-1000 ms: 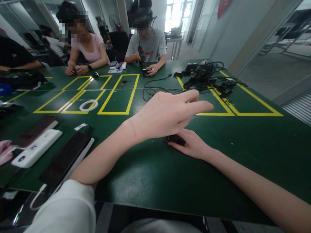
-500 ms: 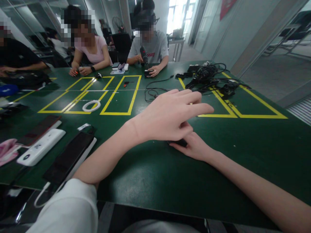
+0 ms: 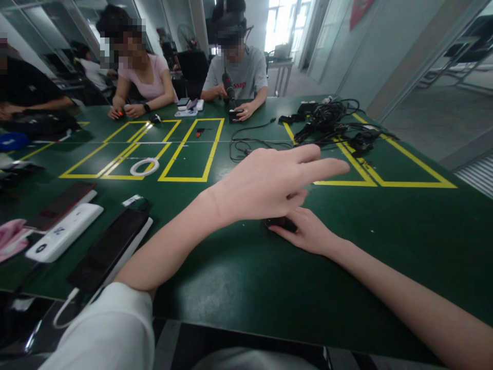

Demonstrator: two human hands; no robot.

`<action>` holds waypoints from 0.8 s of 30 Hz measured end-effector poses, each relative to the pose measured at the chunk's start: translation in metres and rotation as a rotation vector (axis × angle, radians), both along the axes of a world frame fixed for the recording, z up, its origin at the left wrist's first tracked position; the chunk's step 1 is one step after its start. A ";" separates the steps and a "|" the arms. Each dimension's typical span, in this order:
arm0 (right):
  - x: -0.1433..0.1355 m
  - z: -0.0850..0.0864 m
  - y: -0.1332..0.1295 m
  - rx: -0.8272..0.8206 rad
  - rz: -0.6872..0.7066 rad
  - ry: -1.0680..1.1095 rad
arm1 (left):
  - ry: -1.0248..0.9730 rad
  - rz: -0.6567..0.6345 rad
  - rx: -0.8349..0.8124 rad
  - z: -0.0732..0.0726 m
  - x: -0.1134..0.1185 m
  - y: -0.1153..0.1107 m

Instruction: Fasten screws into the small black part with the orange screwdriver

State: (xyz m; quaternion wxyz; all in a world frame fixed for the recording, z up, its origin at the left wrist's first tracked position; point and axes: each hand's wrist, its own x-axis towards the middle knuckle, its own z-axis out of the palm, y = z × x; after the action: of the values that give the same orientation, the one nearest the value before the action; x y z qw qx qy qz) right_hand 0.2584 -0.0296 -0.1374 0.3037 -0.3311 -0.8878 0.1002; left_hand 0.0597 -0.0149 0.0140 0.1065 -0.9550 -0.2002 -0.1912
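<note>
My left hand (image 3: pixel 265 180) is held over my right hand, its back turned up. Two of its fingers stretch out to the right, while the thumb and another finger curl together underneath. Whatever they pinch, if anything, is hidden. Below it, my right hand (image 3: pixel 308 228) rests on the green table (image 3: pixel 239 277), closed around a small black object (image 3: pixel 283 222). Only part of that object shows between thumb and fingers, so its kind cannot be made out.
Beyond my hands lie a tangle of black cables (image 3: pixel 327 123) and a white tape ring (image 3: pixel 144 167). At left are a white power strip (image 3: pixel 65 231) and a black phone-like device (image 3: pixel 110 249). Across the table, a person (image 3: pixel 242 77) holds a power screwdriver (image 3: pixel 228 85) over a black box.
My left hand's outstretched fingers reach slightly farther right, and its curled fingers have shifted a little, uncovering more of the black object. My right hand stays nearly still.
</note>
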 end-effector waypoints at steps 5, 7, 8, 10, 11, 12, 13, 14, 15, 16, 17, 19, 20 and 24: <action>0.001 0.000 0.000 -0.012 0.004 0.015 | -0.006 -0.030 0.006 0.000 0.001 0.000; 0.000 0.000 0.000 0.029 0.003 0.004 | -0.021 -0.006 0.007 -0.001 0.001 0.001; 0.000 -0.001 0.001 0.046 0.004 0.007 | -0.025 0.002 0.001 -0.001 0.000 0.001; 0.000 -0.001 0.001 0.056 0.016 0.024 | -0.030 -0.005 -0.023 0.000 -0.001 0.001; 0.000 -0.002 0.001 0.053 0.022 0.033 | -0.034 -0.018 -0.040 0.000 -0.001 0.001; 0.000 -0.002 0.001 0.050 0.025 0.038 | -0.043 -0.031 -0.062 0.000 -0.002 0.001; 0.000 -0.002 0.002 0.045 0.026 0.035 | -0.056 -0.041 -0.088 0.001 -0.003 0.002; 0.000 -0.002 0.002 0.038 0.025 0.026 | -0.074 -0.048 -0.119 0.001 -0.003 0.003; 0.000 -0.002 0.002 0.033 0.024 0.015 | -0.099 -0.050 -0.152 0.001 -0.004 0.004; 0.000 -0.002 0.002 0.029 0.024 0.008 | -0.126 -0.053 -0.191 0.000 -0.004 0.005; 0.000 -0.002 0.002 0.026 0.025 0.006 | -0.155 -0.061 -0.233 0.000 -0.005 0.007; 0.000 -0.001 0.001 0.021 0.029 0.011 | -0.207 -0.093 -0.327 0.001 -0.006 0.008; 0.000 0.000 0.001 0.020 0.030 0.013 | -0.217 -0.115 -0.379 0.002 -0.006 0.008; -0.001 0.001 0.001 0.010 0.030 0.004 | -0.194 -0.177 -0.619 0.012 -0.010 0.003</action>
State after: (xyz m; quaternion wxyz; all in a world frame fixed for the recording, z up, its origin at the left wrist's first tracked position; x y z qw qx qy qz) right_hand 0.2577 -0.0285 -0.1361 0.3058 -0.3159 -0.8925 0.1008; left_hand 0.0497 -0.0121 0.0263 -0.2250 -0.9331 -0.1742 -0.2198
